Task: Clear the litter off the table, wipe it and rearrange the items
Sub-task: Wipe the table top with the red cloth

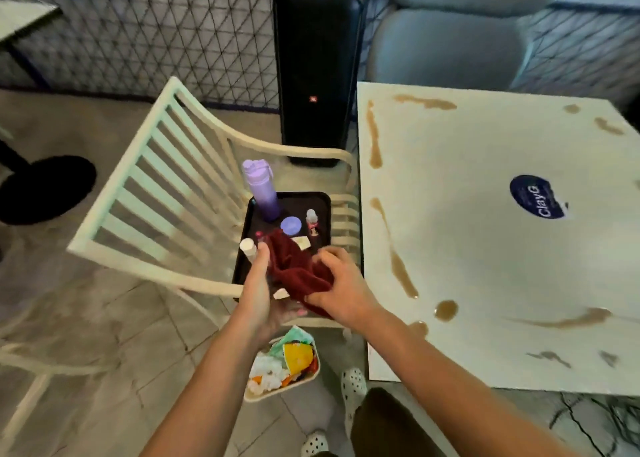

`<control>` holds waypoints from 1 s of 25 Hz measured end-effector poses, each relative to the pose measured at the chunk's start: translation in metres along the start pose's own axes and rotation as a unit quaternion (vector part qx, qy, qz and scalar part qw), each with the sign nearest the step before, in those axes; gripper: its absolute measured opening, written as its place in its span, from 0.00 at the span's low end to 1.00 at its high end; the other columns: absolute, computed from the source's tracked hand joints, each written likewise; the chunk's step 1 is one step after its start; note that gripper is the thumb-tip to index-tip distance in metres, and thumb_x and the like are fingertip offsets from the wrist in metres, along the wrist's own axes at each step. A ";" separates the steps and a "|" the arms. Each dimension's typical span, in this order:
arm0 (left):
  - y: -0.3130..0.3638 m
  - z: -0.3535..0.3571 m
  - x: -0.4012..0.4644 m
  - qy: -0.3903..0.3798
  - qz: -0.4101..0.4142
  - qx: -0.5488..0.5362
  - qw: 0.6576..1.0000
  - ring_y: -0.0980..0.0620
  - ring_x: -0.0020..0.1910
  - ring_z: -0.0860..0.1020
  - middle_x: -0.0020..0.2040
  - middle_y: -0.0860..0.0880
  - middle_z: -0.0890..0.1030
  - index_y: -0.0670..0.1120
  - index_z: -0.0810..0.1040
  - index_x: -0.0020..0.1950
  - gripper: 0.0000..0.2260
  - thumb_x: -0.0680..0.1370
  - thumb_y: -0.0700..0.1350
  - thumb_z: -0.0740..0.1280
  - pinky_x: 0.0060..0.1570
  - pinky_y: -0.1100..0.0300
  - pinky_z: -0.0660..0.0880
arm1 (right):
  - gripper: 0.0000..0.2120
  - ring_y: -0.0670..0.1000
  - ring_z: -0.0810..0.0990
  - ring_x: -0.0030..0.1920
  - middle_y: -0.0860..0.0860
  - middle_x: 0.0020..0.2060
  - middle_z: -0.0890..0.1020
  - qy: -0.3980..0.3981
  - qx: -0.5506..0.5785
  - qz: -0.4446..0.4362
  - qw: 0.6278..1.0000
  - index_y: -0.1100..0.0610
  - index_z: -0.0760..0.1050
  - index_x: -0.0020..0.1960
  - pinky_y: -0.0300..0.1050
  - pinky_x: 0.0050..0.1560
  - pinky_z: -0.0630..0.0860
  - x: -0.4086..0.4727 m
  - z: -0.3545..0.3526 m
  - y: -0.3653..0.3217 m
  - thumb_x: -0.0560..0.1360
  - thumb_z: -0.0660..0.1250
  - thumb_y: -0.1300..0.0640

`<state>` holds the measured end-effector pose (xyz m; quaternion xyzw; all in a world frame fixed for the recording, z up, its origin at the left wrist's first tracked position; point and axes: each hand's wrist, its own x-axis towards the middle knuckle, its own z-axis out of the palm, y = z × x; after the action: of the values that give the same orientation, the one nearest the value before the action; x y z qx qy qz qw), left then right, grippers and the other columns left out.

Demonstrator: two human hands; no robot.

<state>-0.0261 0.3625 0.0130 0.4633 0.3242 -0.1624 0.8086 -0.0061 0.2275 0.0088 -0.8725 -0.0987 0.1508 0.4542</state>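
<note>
Maroon cloth (300, 272) bunched, gripped by left hand (260, 293) from below and right hand (341, 288) from above, over black tray (300, 203); brown smears on table (485, 248).

There is only one view, from a camera on the person's head. It looks forward and steeply down, so both forearms enter from the bottom edge and the hands sit near the middle, close to the lens. The wide angle bends straight lines at the borders. The table (485, 248) fills the right side, the chair (149, 193) the left, and the floor (104, 335) lies below. No second view shares anything.
</note>
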 end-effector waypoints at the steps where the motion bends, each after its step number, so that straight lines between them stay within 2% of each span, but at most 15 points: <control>1: -0.003 0.010 -0.011 -0.015 -0.002 0.000 1.000 0.42 0.40 0.82 0.49 0.45 0.82 0.50 0.75 0.58 0.23 0.77 0.64 0.54 0.43 0.43 0.77 | 0.19 0.45 0.70 0.53 0.52 0.56 0.67 0.007 0.000 -0.018 1.000 0.62 0.75 0.53 0.19 0.52 0.61 -0.021 -0.007 -0.003 0.63 0.74 0.67; 3: -0.011 0.028 -0.023 -0.012 -0.009 0.019 1.000 0.44 0.40 0.83 0.47 0.44 0.83 0.48 0.74 0.60 0.19 0.77 0.59 0.58 0.38 0.46 0.79 | 0.19 0.46 0.72 0.56 0.50 0.58 0.66 0.006 -0.012 -0.046 0.999 0.60 0.75 0.54 0.23 0.56 0.64 -0.047 -0.016 -0.007 0.65 0.74 0.64; 6: -0.016 0.047 -0.029 0.000 -0.006 0.010 1.000 0.43 0.46 0.80 0.53 0.41 0.81 0.46 0.72 0.65 0.19 0.77 0.51 0.62 0.37 0.50 0.77 | 0.24 0.49 0.71 0.62 0.52 0.66 0.64 0.027 -0.053 -0.094 0.994 0.55 0.73 0.61 0.38 0.63 0.70 -0.075 -0.036 -0.008 0.67 0.74 0.58; 8: -0.017 0.056 -0.029 -0.008 0.045 0.015 0.999 0.44 0.50 0.80 0.57 0.42 0.79 0.47 0.71 0.67 0.19 0.76 0.47 0.62 0.42 0.51 0.77 | 0.23 0.44 0.67 0.62 0.49 0.67 0.64 0.077 -0.076 -0.101 0.989 0.51 0.72 0.63 0.37 0.62 0.68 -0.096 -0.053 0.007 0.69 0.72 0.52; 10: -0.024 0.069 -0.030 0.010 0.143 0.138 0.980 0.46 0.54 0.79 0.58 0.45 0.79 0.49 0.69 0.68 0.20 0.76 0.43 0.64 0.54 0.51 0.76 | 0.20 0.44 0.67 0.61 0.47 0.66 0.66 0.136 -0.107 -0.044 0.984 0.49 0.73 0.61 0.39 0.60 0.69 -0.124 -0.070 0.044 0.71 0.65 0.44; 11: -0.030 0.075 -0.034 0.023 0.197 0.236 0.951 0.48 0.53 0.79 0.56 0.48 0.78 0.49 0.69 0.69 0.22 0.75 0.41 0.65 0.56 0.55 0.75 | 0.21 0.46 0.69 0.61 0.48 0.66 0.68 0.170 -0.137 -0.008 0.976 0.50 0.74 0.61 0.43 0.60 0.71 -0.139 -0.078 0.067 0.71 0.61 0.42; 13: -0.059 0.086 -0.038 -0.009 0.282 0.417 0.864 0.51 0.49 0.79 0.56 0.48 0.78 0.49 0.68 0.69 0.23 0.74 0.41 0.67 0.52 0.65 0.74 | 0.21 0.54 0.73 0.63 0.52 0.63 0.73 0.194 -0.217 0.069 0.954 0.52 0.75 0.60 0.51 0.60 0.74 -0.171 -0.091 0.118 0.72 0.56 0.44; 14: -0.081 0.090 -0.035 -0.042 0.293 0.513 0.806 0.50 0.53 0.78 0.61 0.47 0.76 0.50 0.67 0.70 0.24 0.74 0.45 0.68 0.54 0.62 0.74 | 0.21 0.56 0.75 0.62 0.53 0.61 0.76 0.178 -0.265 0.080 0.944 0.52 0.75 0.60 0.53 0.59 0.74 -0.185 -0.096 0.144 0.72 0.55 0.46; 15: -0.106 0.092 -0.030 -0.069 0.276 0.617 0.733 0.46 0.62 0.73 0.69 0.47 0.70 0.52 0.64 0.72 0.26 0.75 0.51 0.66 0.60 0.57 0.71 | 0.20 0.57 0.76 0.61 0.53 0.60 0.78 0.141 -0.312 0.082 0.936 0.51 0.74 0.60 0.54 0.58 0.75 -0.196 -0.100 0.166 0.72 0.54 0.48; 16: -0.130 0.092 -0.026 -0.068 0.244 0.720 0.646 0.42 0.69 0.64 0.75 0.49 0.60 0.56 0.58 0.74 0.28 0.75 0.58 0.62 0.66 0.50 0.65 | 0.20 0.56 0.77 0.61 0.52 0.59 0.80 0.112 -0.344 0.079 0.929 0.50 0.72 0.61 0.52 0.59 0.74 -0.203 -0.104 0.183 0.71 0.54 0.49; 17: -0.149 0.094 -0.022 -0.040 0.225 0.784 0.578 0.40 0.72 0.57 0.77 0.51 0.52 0.59 0.53 0.75 0.29 0.76 0.63 0.57 0.69 0.45 0.60 | 0.20 0.54 0.77 0.61 0.51 0.58 0.80 0.100 -0.359 0.071 0.925 0.49 0.70 0.61 0.50 0.61 0.72 -0.209 -0.106 0.196 0.71 0.54 0.49; 18: -0.160 0.096 -0.019 -0.006 0.216 0.809 0.547 0.38 0.73 0.53 0.77 0.52 0.47 0.61 0.50 0.75 0.29 0.76 0.65 0.54 0.69 0.42 0.57 | 0.20 0.52 0.77 0.60 0.49 0.58 0.80 0.097 -0.358 0.060 0.927 0.48 0.71 0.61 0.48 0.63 0.70 -0.213 -0.108 0.205 0.71 0.54 0.49; 19: -0.164 0.100 -0.015 0.021 0.215 0.809 0.546 0.38 0.72 0.53 0.77 0.53 0.47 0.62 0.49 0.74 0.28 0.76 0.65 0.52 0.68 0.41 0.57 | 0.20 0.52 0.78 0.59 0.49 0.58 0.81 0.091 -0.349 0.053 0.931 0.48 0.73 0.61 0.48 0.62 0.70 -0.213 -0.110 0.209 0.71 0.54 0.50; 22: -0.154 0.123 0.005 0.087 0.210 0.802 0.552 0.38 0.69 0.57 0.76 0.52 0.50 0.63 0.51 0.73 0.25 0.77 0.63 0.51 0.66 0.40 0.60 | 0.18 0.53 0.82 0.54 0.49 0.55 0.82 0.083 -0.315 0.033 0.945 0.47 0.79 0.56 0.52 0.52 0.78 -0.206 -0.120 0.217 0.71 0.56 0.51; 25: -0.145 0.162 0.032 0.137 0.164 0.782 0.586 0.36 0.70 0.56 0.77 0.51 0.50 0.61 0.53 0.74 0.25 0.77 0.65 0.49 0.68 0.37 0.54 | 0.17 0.54 0.83 0.52 0.49 0.53 0.83 0.110 -0.304 -0.005 0.946 0.48 0.80 0.54 0.49 0.47 0.78 -0.202 -0.120 0.232 0.71 0.57 0.50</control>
<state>-0.0236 0.1504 -0.0441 0.9789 0.0980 -0.1528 0.0940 -0.1448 -0.0579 -0.0817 -0.9798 -0.0939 0.0143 0.1758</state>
